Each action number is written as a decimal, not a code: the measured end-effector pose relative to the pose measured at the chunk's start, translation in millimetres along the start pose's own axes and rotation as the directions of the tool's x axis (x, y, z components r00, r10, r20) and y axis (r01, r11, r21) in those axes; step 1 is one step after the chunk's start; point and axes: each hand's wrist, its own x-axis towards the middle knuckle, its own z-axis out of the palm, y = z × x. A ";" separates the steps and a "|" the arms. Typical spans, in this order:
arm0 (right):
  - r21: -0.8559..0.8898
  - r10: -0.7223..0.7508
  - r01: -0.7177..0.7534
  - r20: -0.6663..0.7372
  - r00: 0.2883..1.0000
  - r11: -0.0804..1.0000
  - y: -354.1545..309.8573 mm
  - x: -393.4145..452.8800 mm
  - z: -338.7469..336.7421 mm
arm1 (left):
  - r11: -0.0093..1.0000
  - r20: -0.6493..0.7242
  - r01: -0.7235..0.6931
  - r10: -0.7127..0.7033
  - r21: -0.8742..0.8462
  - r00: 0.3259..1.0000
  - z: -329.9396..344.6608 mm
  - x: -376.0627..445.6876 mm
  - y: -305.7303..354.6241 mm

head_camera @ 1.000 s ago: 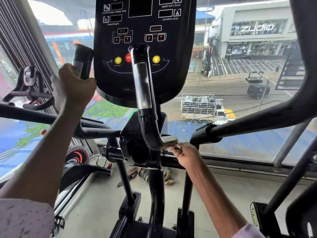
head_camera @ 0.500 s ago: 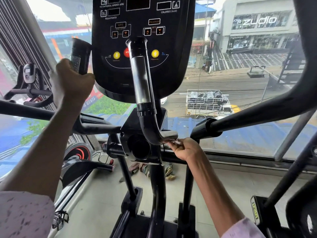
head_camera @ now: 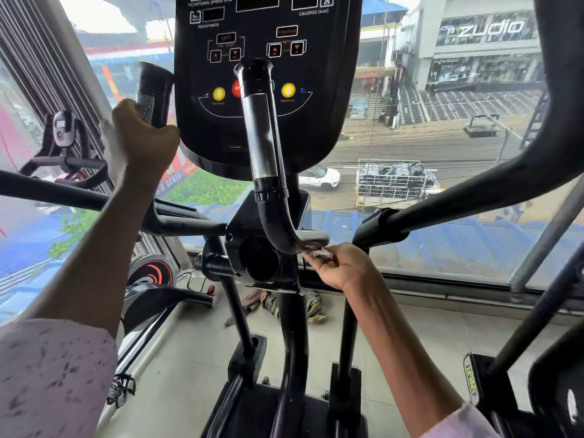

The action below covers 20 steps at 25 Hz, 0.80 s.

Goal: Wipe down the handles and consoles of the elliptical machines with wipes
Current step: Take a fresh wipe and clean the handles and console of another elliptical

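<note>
- Head view, right side: the right hand point(head_camera: 343, 267) pinches a small crumpled wipe point(head_camera: 320, 252) between thumb and fingers and presses it against the underside of the bend of the centre handle point(head_camera: 262, 143), where the tube turns from upright to sideways. The fingers are curled around the wipe; how much of the wipe lies inside the palm I cannot tell.
- Head view, the key relation: the long axis of this handle runs upward and slightly away from the wipe, through a silver sensor sleeve point(head_camera: 259, 137) to the flared black top just in front of the console point(head_camera: 268, 74). So the unwiped length lies above the right hand, and I judge that the next stroke must follow the tube upward along this axis, not across it.
- Head view, left side: the left hand point(head_camera: 136, 140) grips the left handle point(head_camera: 153, 93) with the fingers wrapped around it, just below its dark top. It carries no wipe, as far as can be seen, and seems only to steady the person or the machine.
- Head view, which hand is nearer: the right hand touches the centre handle, while the left hand is well apart from it, to the left of the console. The console is above both hands and nearer to the left one, but the wipe is in the right.
- Head view, risk: the wipe is small and bunched, so it may cover only one side of the tube on each pass.
</note>
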 end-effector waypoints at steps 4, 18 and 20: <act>-0.004 -0.026 0.026 -0.058 0.998 1.000 -4.3 -1.4 12.5 | 1.000 0.005 -0.008 0.008 0.002 1.000 -2.6 -1.0 0.8; -0.158 0.014 0.014 0.177 0.984 0.987 17.0 -68.3 15.9 | 0.999 0.002 0.011 -0.011 0.034 1.000 -6.7 -8.6 7.7; -0.203 0.048 -0.009 0.192 0.980 0.979 11.3 -71.9 12.1 | 0.999 -0.002 0.013 -0.013 0.033 1.000 -6.4 -9.8 7.7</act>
